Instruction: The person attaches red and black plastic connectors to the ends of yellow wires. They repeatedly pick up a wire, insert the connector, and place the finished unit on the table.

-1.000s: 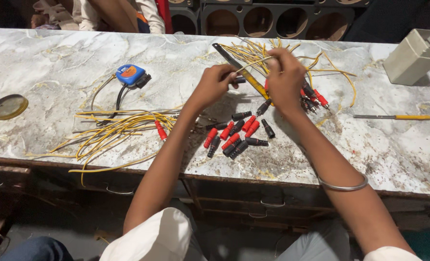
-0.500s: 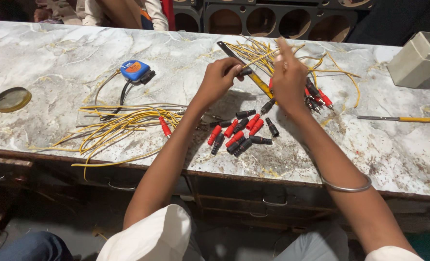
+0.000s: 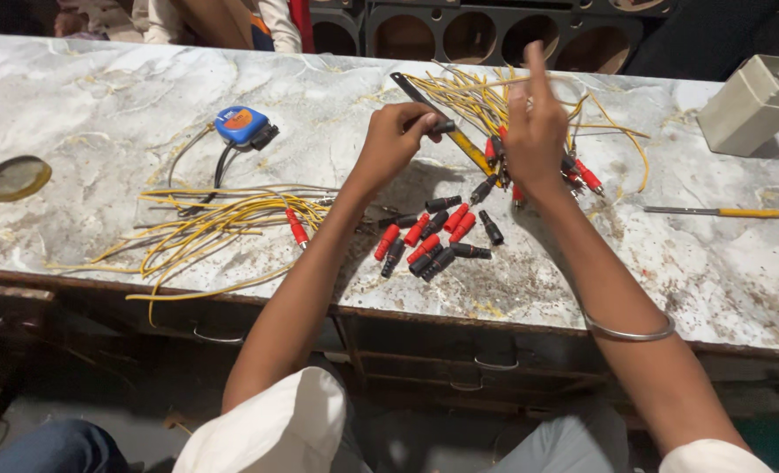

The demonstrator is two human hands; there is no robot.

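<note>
Both hands were up in the upper middle of the frame, working over the marbled table (image 3: 100,114). The left hand (image 3: 394,140) was pinched shut on a small black plug sleeve (image 3: 443,127), thumb and fingertips closed narrow around it. The right hand (image 3: 534,131) was gripping a bunch of yellow wires (image 3: 473,92), with the index finger sticking straight up; some red and black caps already hung off that bunch just right of the hand. Looked to me like the fitting step, sleeve being brought to a wire end.

The pile of loose red and black sleeves (image 3: 433,236) sat just below the hands, mid-frame. A second bundle of yellow wires (image 3: 205,223) lay spread out on the left, mostly without caps, with a blue tape measure (image 3: 242,124) above it. A round tin lid (image 3: 14,177) was at far left, a yellow-handled screwdriver (image 3: 722,212) at right, and a beige plastic box (image 3: 753,103) in the upper right corner.

My guess was the next bit needed lining up the sleeve's opening with one bare wire tip and pushing it on straight, fiddly with that many strands bunched together. Couldn't tell which wire was being aimed at.
</note>
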